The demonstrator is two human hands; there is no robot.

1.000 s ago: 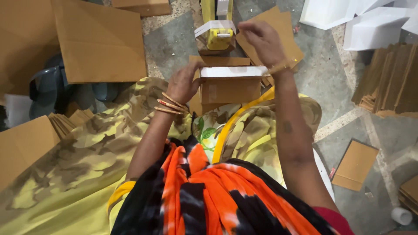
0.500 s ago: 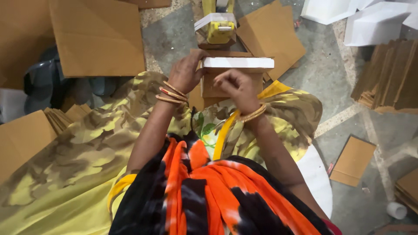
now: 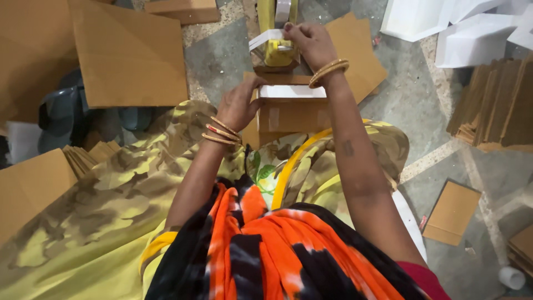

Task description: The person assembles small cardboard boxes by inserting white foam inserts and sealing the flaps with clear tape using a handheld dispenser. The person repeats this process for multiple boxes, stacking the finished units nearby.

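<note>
Box (image 3: 291,111), brown cardboard with a white top flap, sits on the person's lap at the frame's centre, just past the knees. The left hand (image 3: 239,105) rests against its 9 o'clock side, fingers curled round the edge and pressing it steady, as it did half a second ago. The right hand (image 3: 311,41) is what has moved: half a second ago it lay on the box's near face, and now it has gone out to 12 o'clock, to the yellow tape dispenser (image 3: 276,47) standing on the floor just beyond the box. Its fingertips are pinched on the white tape end (image 3: 265,39) at the dispenser's top. I judge that a fresh strip is being drawn while the box waits, held shut. Flat cardboard sheets (image 3: 130,53) lie at 10 o'clock, a stack of brown blanks (image 3: 494,105) at 3 o'clock, white cartons (image 3: 444,22) at 1 o'clock.
</note>
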